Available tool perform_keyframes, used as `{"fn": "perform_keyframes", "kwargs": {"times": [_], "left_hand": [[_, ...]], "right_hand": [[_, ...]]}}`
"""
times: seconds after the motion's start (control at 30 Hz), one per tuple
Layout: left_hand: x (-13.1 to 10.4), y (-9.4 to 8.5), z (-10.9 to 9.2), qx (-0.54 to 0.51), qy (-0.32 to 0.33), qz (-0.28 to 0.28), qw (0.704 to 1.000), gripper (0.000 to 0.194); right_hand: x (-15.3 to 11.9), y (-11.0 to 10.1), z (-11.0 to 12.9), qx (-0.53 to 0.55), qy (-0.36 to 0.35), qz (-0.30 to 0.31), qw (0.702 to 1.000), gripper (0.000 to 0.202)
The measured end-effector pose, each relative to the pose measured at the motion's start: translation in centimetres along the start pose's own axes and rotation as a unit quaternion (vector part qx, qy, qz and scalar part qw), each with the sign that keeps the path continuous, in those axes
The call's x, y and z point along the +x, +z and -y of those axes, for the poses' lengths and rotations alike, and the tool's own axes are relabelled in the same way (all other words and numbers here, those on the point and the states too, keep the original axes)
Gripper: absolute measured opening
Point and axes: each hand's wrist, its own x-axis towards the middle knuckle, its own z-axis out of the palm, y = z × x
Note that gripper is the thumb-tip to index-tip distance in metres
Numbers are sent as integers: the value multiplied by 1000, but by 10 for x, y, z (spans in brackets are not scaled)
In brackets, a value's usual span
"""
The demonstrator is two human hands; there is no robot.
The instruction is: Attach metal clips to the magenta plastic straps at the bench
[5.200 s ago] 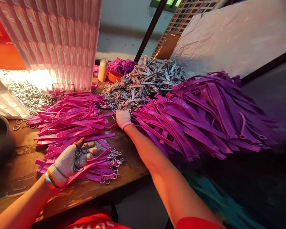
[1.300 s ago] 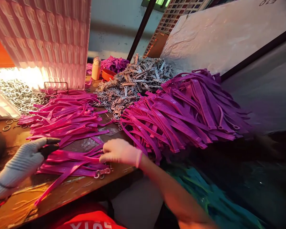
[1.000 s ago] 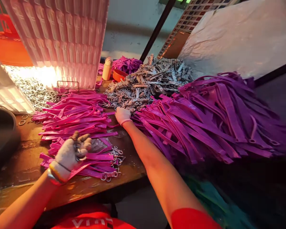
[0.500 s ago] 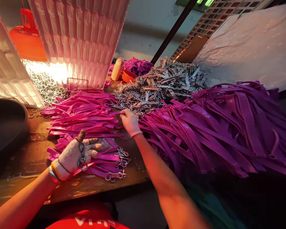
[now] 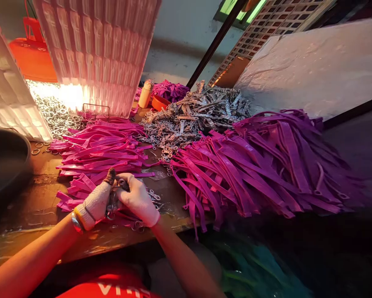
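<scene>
Gloved, my left hand [image 5: 98,202] is curled around several metal rings [image 5: 110,210] above the near pink straps. My right hand [image 5: 138,199], in a pale glove, meets it from the right, its fingers closed at the rings; exactly what they pinch is too small to tell. Beneath and behind both hands lie stacked pink straps [image 5: 102,142], some with metal clips at their right ends. A tangled heap of metal clips and chains [image 5: 201,109] sits farther back. On the right spreads a large pile of purple straps [image 5: 251,165].
A bright lamp with a red shade [image 5: 33,60] hangs over loose rings [image 5: 57,111] between pink corrugated panels [image 5: 99,54]. At left is a dark basin [image 5: 7,161]. A bottle [image 5: 146,94] and red bowl [image 5: 160,102] stand at the back of the wooden table [image 5: 43,207].
My right hand has moved left and nearer, from the clip heap to my left hand. My left hand's spread fingers have curled in around the rings. The view has shifted slightly.
</scene>
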Motion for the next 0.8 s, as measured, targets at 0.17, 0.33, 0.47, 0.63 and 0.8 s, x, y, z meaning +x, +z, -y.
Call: {"fn": "perform_keyframes", "kwargs": {"times": [0.17,0.33,0.47,0.63,0.8], "left_hand": [[-21,-6,-3,118,84,45,988,43],[-33,2,-2,169,104,22,980,40],[-39,5,-3,316,251,-32,915,31],[-50,1,-2,544,454,-89,700,36],[-39,-17,-9,696,517,-50,496,52]], "right_hand": [[-7,-11,-14,4,-38,-80,996,31],[-15,-7,-18,20,-57,-96,994,31],[-22,-7,-9,8,-80,-47,996,30],[-20,-7,5,193,5,-18,981,29],[3,6,2,435,120,8,892,36]]}}
